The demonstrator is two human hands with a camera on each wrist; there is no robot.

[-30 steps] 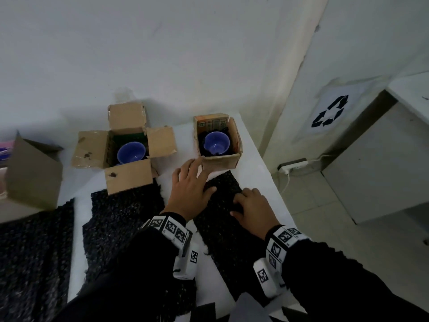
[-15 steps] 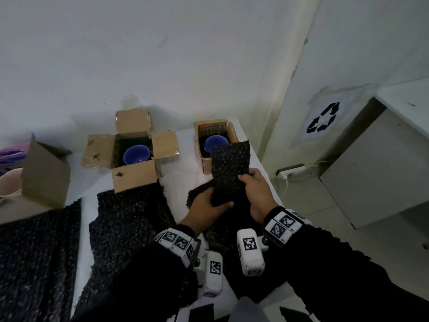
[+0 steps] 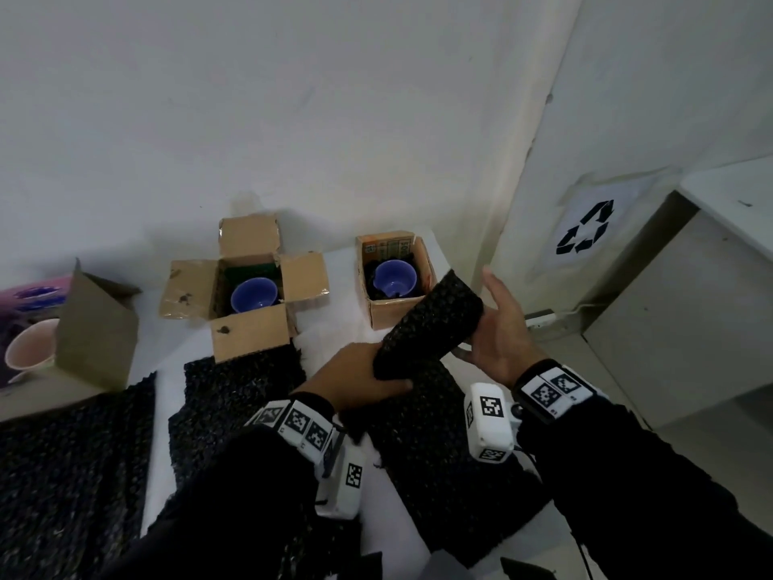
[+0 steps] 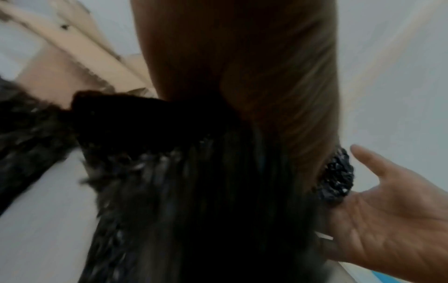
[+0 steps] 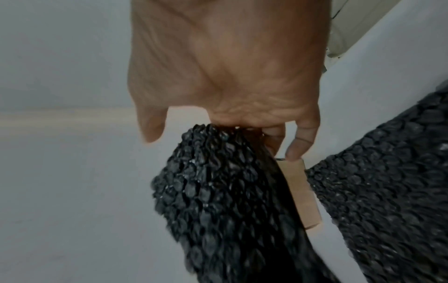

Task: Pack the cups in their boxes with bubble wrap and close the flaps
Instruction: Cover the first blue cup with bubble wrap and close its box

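A folded piece of black bubble wrap (image 3: 426,324) is held above the table, just in front of the small right box (image 3: 397,313). My left hand (image 3: 355,378) grips its near end, thumb underneath. My right hand (image 3: 497,328) is open, its palm against the wrap's far end and its fingers pointing up. A blue cup (image 3: 393,278) stands in that box on dark padding. A second blue cup (image 3: 254,295) sits in the middle box (image 3: 251,341), whose flaps are spread open. The right wrist view shows the wrap (image 5: 218,191) below my palm.
Black bubble-wrap sheets (image 3: 234,395) lie across the white table (image 3: 334,324); one (image 3: 439,454) lies under my hands. At the left stands a third box (image 3: 96,324) beside a pink cup (image 3: 29,349). The table's right edge drops to the floor; a wall is close behind.
My hands were flat on the right sheet, then lifted its end and folded it. Now the fold tilts to the right and my right hand has opened against it.
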